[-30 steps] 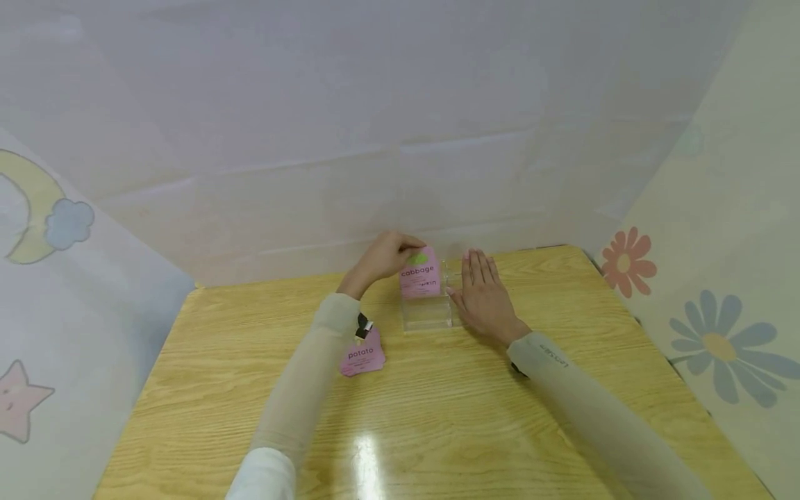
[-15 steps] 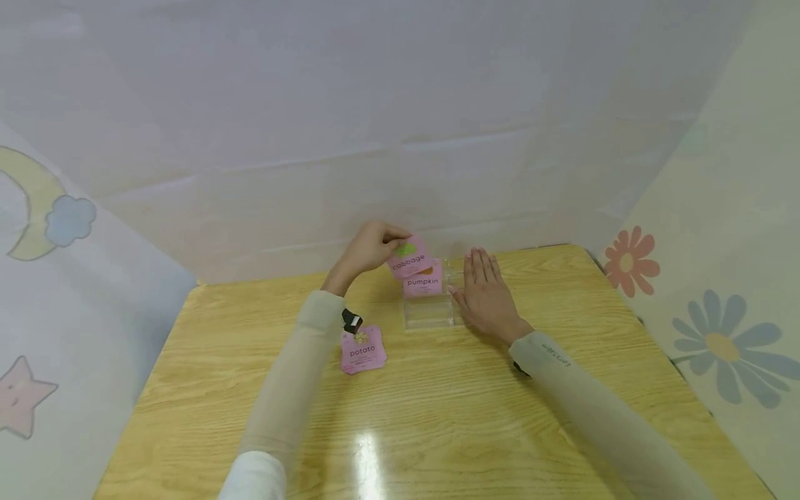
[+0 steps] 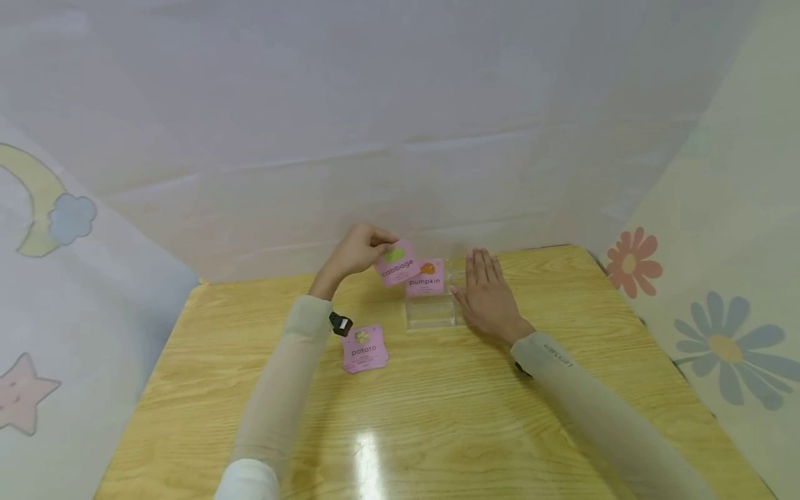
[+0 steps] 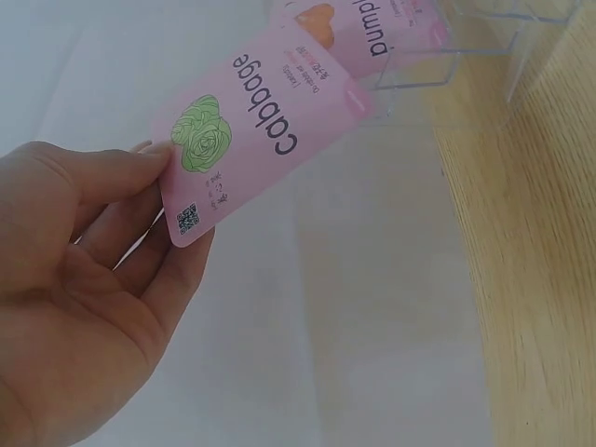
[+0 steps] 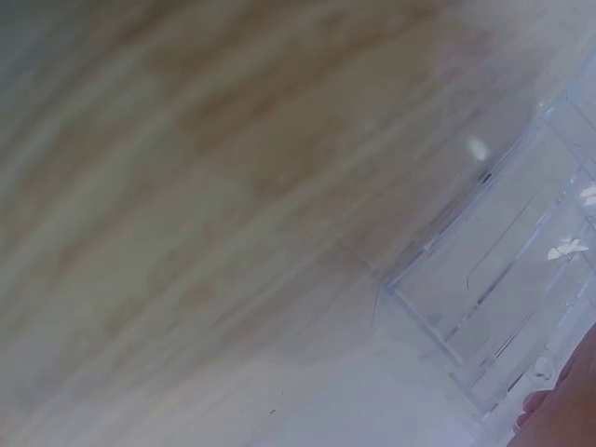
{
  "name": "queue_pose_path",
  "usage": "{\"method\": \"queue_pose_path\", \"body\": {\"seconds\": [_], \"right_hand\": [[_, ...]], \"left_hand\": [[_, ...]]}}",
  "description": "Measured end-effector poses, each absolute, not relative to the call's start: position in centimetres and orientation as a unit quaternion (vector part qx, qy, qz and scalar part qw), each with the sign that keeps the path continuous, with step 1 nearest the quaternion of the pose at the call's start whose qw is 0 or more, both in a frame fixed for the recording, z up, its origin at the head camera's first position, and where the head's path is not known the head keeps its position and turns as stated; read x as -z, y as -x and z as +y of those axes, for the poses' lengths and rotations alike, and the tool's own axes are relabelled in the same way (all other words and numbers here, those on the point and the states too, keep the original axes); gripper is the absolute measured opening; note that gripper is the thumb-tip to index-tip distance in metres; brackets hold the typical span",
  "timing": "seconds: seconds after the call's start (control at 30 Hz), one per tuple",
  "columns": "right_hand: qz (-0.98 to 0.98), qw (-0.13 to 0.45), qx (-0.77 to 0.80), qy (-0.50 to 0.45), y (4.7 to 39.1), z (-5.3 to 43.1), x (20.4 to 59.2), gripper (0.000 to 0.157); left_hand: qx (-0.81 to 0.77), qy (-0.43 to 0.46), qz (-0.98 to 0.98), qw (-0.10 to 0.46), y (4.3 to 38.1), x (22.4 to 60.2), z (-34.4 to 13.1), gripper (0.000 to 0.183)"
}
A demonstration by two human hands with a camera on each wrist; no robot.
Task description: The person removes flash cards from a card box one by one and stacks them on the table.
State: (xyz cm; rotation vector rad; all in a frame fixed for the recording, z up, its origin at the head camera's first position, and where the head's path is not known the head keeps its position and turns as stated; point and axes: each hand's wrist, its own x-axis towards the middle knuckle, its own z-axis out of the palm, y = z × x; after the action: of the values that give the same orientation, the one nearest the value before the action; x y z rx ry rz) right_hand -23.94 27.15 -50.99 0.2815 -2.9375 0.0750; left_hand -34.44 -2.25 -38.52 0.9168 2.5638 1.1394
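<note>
Between thumb and fingers my left hand pinches a pink cabbage card by its corner, close to the picture of the cabbage. In the left wrist view the cabbage card overlaps part of a pink pumpkin card. That pumpkin card stands in a clear plastic stepped holder. At the holder's right side, my right hand lies with straight fingers, its thumb by the holder. Only a bit of the right hand shows in the right wrist view, beside the clear holder.
A small stack of pink cards with a potato card on top lies on the wooden table, left of the holder. A pale wall sheet rises behind the table's back edge. Printed side sheets flank it.
My left hand has drawn the cabbage card left, away from the front of the pumpkin card, and the card has tilted. More of the pumpkin card shows. The right hand stays put.
</note>
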Motion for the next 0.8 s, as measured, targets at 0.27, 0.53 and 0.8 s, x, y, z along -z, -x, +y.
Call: {"method": "queue_pose_path", "body": {"seconds": [0.27,0.53,0.8], "right_hand": [[-0.991,0.093,-0.022,-0.099,23.8,27.2,50.8,0.083],[-0.992,0.087,-0.025,-0.089,23.8,27.5,50.8,0.082],[-0.992,0.090,-0.027,-0.086,23.7,27.6,50.7,0.081]], "left_hand": [[-0.385,-0.307,0.862,0.119,34.3,39.1,-3.5,0.026],[-0.386,-0.290,0.861,0.160,34.4,39.7,-4.4,0.026],[-0.389,-0.282,0.854,0.200,34.4,40.6,-5.3,0.025]]}}
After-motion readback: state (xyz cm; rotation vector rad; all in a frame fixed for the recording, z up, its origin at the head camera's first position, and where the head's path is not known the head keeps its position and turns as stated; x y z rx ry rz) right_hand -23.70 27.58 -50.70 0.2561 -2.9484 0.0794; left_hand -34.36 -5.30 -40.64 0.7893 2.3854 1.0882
